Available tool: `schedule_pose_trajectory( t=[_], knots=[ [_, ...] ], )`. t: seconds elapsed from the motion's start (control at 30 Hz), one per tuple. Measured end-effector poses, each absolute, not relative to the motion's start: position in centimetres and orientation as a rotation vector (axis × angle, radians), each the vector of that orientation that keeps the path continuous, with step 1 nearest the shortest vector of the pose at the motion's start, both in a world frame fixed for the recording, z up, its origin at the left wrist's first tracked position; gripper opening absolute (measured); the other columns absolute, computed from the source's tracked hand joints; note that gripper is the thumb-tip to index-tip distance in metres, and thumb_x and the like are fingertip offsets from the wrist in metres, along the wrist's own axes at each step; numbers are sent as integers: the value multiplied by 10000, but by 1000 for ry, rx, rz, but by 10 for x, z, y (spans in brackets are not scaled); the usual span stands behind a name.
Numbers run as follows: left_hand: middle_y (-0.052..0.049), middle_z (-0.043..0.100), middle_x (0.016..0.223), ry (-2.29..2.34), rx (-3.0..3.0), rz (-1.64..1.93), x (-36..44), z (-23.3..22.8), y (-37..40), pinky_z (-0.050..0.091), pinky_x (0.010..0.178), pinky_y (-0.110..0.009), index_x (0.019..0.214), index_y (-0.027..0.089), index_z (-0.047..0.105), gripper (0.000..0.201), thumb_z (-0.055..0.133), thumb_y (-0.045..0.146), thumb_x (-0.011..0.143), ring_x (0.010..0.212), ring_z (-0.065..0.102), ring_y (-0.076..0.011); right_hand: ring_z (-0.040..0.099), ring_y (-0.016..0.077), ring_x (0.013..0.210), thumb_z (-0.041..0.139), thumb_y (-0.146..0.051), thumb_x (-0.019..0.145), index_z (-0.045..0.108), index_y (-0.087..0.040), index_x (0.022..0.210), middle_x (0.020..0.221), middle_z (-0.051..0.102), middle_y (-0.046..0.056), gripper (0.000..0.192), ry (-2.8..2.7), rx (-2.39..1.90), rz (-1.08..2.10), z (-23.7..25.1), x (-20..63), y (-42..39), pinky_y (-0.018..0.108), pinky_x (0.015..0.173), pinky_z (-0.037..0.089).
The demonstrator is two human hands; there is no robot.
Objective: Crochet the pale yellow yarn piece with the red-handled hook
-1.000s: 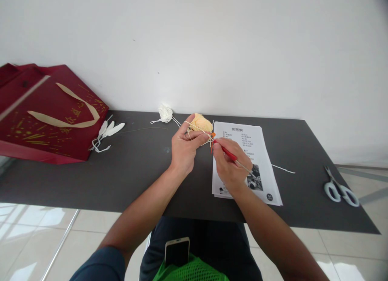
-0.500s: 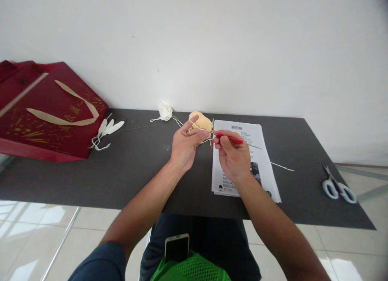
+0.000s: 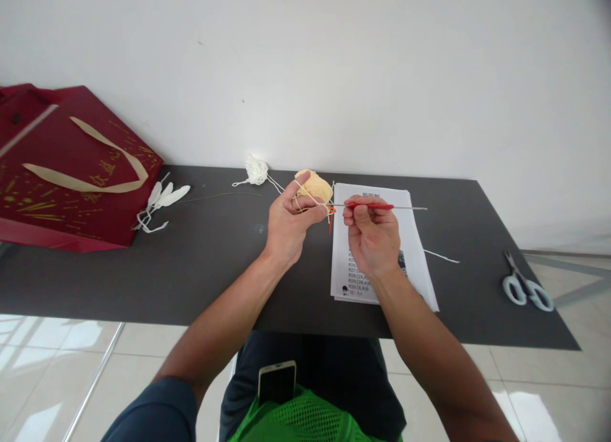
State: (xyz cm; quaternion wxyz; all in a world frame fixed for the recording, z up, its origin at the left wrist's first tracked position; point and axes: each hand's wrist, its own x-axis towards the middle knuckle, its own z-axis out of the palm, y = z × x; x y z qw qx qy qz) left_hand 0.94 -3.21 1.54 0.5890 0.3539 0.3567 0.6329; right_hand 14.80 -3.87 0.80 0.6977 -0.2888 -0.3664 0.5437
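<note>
hook [image 3: 382,207] now level | right hand [image 3: 372,238] grips it | dark table [image 3: 214,257], white wall [image 3: 334,67]

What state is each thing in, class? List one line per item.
crochet hook: level, gripped by right hand.
yellow yarn: strands looped over left hand fingers.
scissors: closed, flat on table.
paper sheet: flat, partly hidden.
red bag: lying down.
</note>
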Motion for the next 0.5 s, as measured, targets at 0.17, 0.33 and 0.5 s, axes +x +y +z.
schedule_pose_trajectory(
  t=[0.17, 0.33, 0.5],
  knots=[
    [74, 720, 712, 833, 837, 1466, 8, 17, -32, 460, 646, -219, 1373, 198, 593, 756, 846, 132, 664, 622, 603, -60, 651, 74, 661, 868, -304, 769, 750, -261, 832, 880, 754, -25, 141, -826, -660, 1179, 10, 151, -39, 210, 598, 561],
    [60, 707, 683, 853, 834, 1449, 8, 20, -33, 357, 525, -212, 1344, 187, 623, 719, 815, 118, 655, 572, 556, -61, 653, 90, 657, 845, -278, 800, 743, -256, 847, 876, 753, -14, 114, -916, -621, 1099, 9, 153, -38, 237, 588, 546],
    [48, 700, 667, 870, 840, 1438, 7, 19, -33, 261, 471, -219, 1245, 198, 681, 631, 791, 103, 631, 546, 519, -73, 639, 92, 640, 829, -264, 821, 735, -256, 864, 867, 745, -13, 104, -989, -599, 1052, 9, 155, -37, 244, 560, 506]
  ],
)
